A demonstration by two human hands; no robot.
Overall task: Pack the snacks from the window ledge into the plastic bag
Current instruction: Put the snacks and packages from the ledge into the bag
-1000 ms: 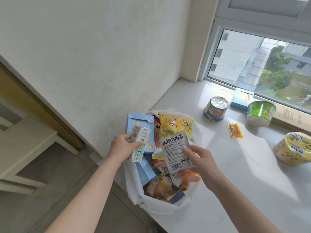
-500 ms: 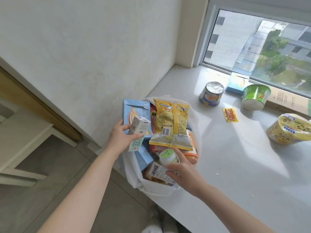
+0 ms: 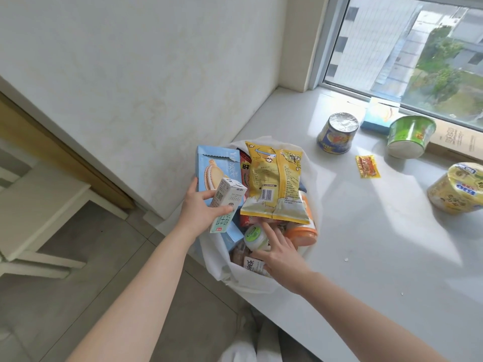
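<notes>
In the head view, the left arm is stretched forward from the lower left, and the left hand [image 3: 194, 207] is held at the left rim of the white plastic bag [image 3: 219, 265]. A small drink carton [image 3: 227, 207] is gripped in it, tilted, with the thumb laid across its front and the fingers wrapped behind. The carton is held above the bag's open mouth, in front of a light blue biscuit box [image 3: 211, 168] that stands upright inside.

The right arm is extended from the lower right across the window ledge [image 3: 379, 257]. The right hand [image 3: 281, 254] is lowered into the bag, palm down, its fingers spread and straight with nothing clasped. The index finger is pointed at the lower edge of a yellow snack bag [image 3: 274, 184], just beside a small green-lidded bottle [image 3: 254, 235]. A white labelled packet [image 3: 252, 265] is partly covered by the thumb side of the hand. An orange-lidded jar [image 3: 302, 233] is seen just right of the fingers.

The bag is set at the ledge's near edge and is packed with snacks. Further along the ledge, well apart from the bag, a foil-topped blue cup [image 3: 335, 133], a green cup [image 3: 409, 138], a yellow noodle bowl [image 3: 460, 188], an orange sachet [image 3: 367, 166] and a flat blue box [image 3: 380, 116] are left unpacked.
</notes>
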